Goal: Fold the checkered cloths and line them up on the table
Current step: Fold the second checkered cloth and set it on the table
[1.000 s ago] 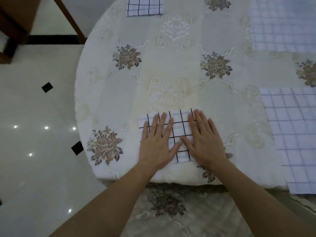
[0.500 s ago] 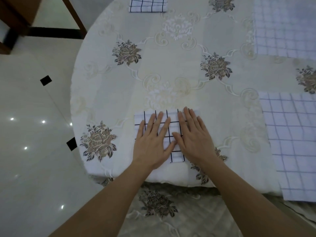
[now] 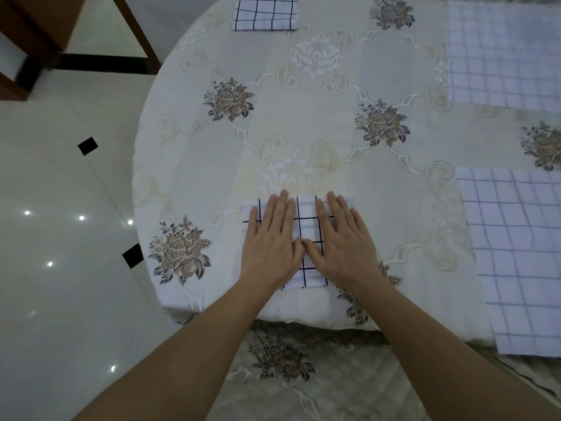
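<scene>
You press your left hand and right hand, both flat with straight fingers and gripping nothing, on the folded white cloth with dark grid lines near the front edge of the round flowered counter, I think to flatten its creases; no container is visible.

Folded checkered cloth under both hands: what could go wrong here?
The folded checkered cloth lies near the table edge; pulling back could slide it off.
The left hand and right hand only press flat; lifting may let layers spring open.
The other folded cloth is far, so alignment may drift.
</scene>
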Tool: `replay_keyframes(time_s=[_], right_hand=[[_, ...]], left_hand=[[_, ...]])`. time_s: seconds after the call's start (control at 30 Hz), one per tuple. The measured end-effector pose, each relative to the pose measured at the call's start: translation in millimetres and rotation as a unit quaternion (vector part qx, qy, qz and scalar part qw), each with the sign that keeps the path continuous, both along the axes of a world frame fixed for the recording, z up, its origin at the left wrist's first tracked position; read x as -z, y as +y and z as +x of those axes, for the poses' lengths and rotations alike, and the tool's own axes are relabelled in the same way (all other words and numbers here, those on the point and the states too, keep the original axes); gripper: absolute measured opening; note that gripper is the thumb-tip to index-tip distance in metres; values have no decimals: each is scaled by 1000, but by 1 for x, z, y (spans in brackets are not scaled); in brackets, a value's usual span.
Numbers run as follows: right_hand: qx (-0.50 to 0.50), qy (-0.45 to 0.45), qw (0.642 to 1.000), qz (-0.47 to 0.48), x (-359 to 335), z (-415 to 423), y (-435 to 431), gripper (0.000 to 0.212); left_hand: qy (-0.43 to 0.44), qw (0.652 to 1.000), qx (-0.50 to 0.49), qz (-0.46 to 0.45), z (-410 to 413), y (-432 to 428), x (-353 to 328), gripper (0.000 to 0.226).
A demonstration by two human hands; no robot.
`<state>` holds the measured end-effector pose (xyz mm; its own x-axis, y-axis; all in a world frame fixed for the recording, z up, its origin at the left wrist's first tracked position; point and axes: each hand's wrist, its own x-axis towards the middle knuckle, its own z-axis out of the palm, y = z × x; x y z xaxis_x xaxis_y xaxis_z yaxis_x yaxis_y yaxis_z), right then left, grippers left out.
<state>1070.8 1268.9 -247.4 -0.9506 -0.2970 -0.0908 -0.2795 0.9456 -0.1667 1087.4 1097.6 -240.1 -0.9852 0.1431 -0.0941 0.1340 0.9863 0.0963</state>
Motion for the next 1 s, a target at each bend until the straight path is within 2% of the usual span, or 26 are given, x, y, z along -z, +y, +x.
replay_keyframes(time_s=[0.2,0.5,0.63,0.8,0.9,1.0], right_hand=[[-11,10,1000,-2,4,7,-2,74],[29,-15,999,20,1,6,12,89],[33,-29,999,20,0,7,11,90],[44,-91,995,23,-17,-1,9,92],[90,-75,993,-3,-42,-1,11,87],[168,-54,984,-9,-60,14,19,77]], left_hand=[[-5,1000,12,18,3,-11,11,72],[-14,1000,0,26,4,-26,10,75],[-46,999,4,25,5,-29,4,76],[-103,994,26,8,-8,-32,-23,79],[-63,995,59,39,-24,-45,-42,72],[-11,986,155,61,-48,-61,-47,62]])
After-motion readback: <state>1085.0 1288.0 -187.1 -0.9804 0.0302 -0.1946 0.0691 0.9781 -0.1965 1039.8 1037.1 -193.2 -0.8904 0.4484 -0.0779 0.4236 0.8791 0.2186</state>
